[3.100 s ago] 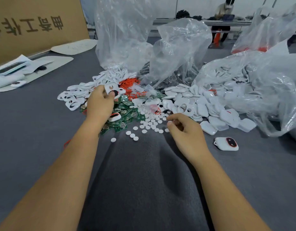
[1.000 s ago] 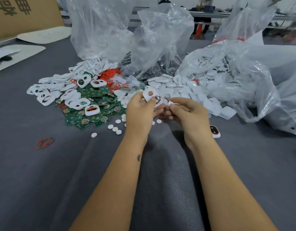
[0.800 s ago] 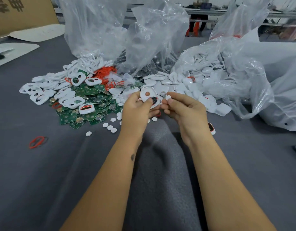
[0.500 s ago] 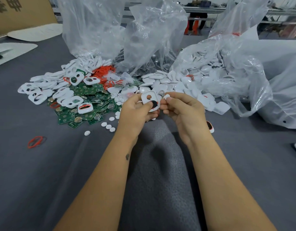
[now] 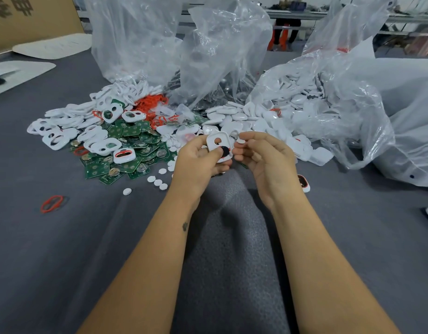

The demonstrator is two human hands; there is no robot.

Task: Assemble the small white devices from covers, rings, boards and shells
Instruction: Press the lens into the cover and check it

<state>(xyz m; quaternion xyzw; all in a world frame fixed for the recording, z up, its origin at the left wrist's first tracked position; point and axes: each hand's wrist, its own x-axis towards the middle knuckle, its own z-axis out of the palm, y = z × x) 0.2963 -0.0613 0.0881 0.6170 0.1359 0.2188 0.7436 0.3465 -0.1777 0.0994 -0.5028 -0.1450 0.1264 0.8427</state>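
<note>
The left hand point(image 5: 198, 160) holds a small white square plastic cover point(image 5: 219, 145) up in front of the piles. The fingers curl behind the cover and the thumb presses on its front. The cover has a round hole near the top and a dark round part lower down, with a bit of red at its edge.

The right hand point(image 5: 266, 160) is just beside the cover. Its thumb and first finger pinch a tiny white round disc point(image 5: 240, 141). The other fingers are curled loosely. The disc is close to the top right corner of the cover, but I cannot tell if they touch.

Both hands are above a grey felt table point(image 5: 63, 249). Behind them, on the left, lies a heap of flat green square boards point(image 5: 126, 150) with white oval-holed covers point(image 5: 92, 131) on top and around them. A bunch of thin red rubber rings point(image 5: 150, 102) sits at the back of that heap. More small white discs point(image 5: 157, 182) are spread near the left wrist. One red ring point(image 5: 51, 203) lies alone on the table, far to the left.

On the right, a heap of smooth white plastic shells point(image 5: 268, 116) spills out of a clear plastic bag point(image 5: 340, 104). Two more clear bags point(image 5: 184, 44) stand behind the piles. A finished white device with a red and black window point(image 5: 304, 184) peeks out from behind the right wrist.
</note>
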